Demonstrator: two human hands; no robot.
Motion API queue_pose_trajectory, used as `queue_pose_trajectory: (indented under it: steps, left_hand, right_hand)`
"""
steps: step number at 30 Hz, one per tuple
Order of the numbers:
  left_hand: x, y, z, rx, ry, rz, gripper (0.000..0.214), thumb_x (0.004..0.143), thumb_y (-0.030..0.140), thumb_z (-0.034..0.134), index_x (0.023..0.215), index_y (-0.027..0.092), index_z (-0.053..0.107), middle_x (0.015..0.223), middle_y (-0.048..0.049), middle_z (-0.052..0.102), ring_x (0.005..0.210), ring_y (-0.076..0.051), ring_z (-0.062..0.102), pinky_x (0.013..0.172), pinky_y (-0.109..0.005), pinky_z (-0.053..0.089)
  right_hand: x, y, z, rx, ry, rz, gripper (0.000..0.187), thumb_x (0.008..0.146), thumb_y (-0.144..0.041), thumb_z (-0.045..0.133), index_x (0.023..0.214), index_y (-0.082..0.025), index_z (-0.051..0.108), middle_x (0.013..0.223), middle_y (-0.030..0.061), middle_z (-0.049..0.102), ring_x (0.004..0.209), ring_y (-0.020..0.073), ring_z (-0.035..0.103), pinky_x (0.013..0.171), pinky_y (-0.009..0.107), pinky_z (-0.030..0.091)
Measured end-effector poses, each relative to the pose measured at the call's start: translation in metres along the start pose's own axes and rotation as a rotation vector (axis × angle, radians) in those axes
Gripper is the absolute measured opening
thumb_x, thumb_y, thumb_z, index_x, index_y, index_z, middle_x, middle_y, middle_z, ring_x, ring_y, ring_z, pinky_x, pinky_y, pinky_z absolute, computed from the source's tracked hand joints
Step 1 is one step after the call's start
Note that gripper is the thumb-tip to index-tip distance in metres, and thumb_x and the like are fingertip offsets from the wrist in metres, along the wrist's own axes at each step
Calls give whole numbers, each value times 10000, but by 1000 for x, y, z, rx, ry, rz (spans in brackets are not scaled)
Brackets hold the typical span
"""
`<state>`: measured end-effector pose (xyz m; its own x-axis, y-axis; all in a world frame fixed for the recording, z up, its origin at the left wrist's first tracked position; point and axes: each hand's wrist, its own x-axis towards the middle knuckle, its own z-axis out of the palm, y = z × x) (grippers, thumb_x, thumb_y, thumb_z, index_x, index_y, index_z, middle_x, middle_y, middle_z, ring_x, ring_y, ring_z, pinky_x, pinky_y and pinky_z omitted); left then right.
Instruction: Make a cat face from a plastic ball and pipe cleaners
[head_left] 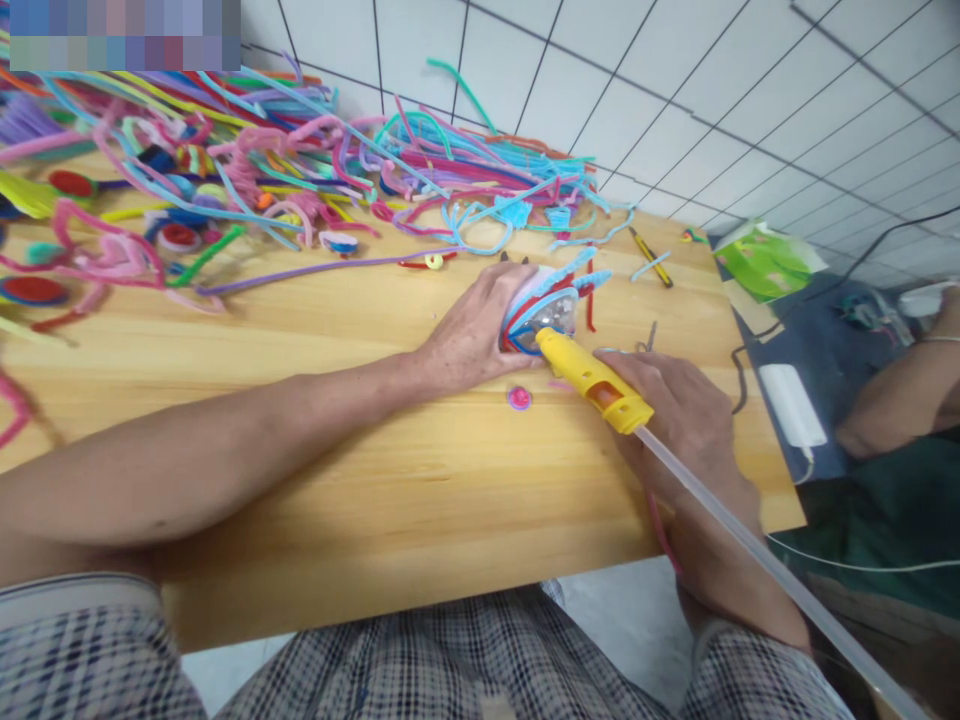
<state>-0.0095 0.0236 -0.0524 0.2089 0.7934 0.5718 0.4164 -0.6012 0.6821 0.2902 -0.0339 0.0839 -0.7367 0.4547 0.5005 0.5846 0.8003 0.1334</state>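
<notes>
My left hand (pixel 472 325) is closed around a pipe-cleaner craft piece (pixel 551 300) in light blue, red and pink, with a shiny silvery middle. A yellow hot glue gun (pixel 592 380) is in my right hand (pixel 679 420), its nozzle touching or very close to the craft piece. From the back of the glue gun runs a long translucent glue stick (pixel 757 555). On the tabletop just below the craft piece lies a small round pink coil with a purple rim (pixel 519 398). My right fingers are partly hidden behind the gun.
Many coloured pipe cleaners (pixel 480 160) are heaped along the back and left of the wooden table (pixel 360 460). A yellow utility knife (pixel 651 258) lies at the back right. Beyond the right edge are a green packet (pixel 769 260), a white power adapter (pixel 793 405) and another person's arm (pixel 900 395).
</notes>
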Motion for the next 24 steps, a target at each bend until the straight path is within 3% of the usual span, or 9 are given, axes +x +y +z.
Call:
queue_pose_trajectory:
  steps: [4,11,19,24]
  left_hand:
    - [-2,-1,0,-4,-6,-17,1256,901,642,1139,1907,280,480,1908,-267,584,1847,-540,535,1535,-807,481]
    - [0,-1,1,-4,8,-10,1248,912,741,1118,1894,289,496,1896,-263,603,1841,-533,543,1540,-802,478]
    - [-2,0,-2,9,4,-1,1236,909,628,1132,1902,292,476,1900,-255,604,1845,-522,558,1536,-782,498]
    - [-1,9,-5,13,17,-15,1114,943,641,1082,1845,266,546,1865,-259,656,1812,-528,615,1529,-787,514]
  right_hand:
    - [-1,1,0,-21,-21,25,387,1218,-185,639,1563,-250,803,1231,111,973,1053,331,918,946,481,733]
    - [0,-4,2,8,-24,18,418,1240,-149,591,1587,-254,799,1206,101,970,1038,312,921,943,468,741]
    - [1,1,1,-16,20,25,329,1214,-204,741,1534,-242,807,1215,105,976,1032,324,923,918,458,713]
    - [3,5,-1,31,3,57,331,1236,-226,711,1539,-268,837,1252,112,973,1076,338,923,949,477,722]
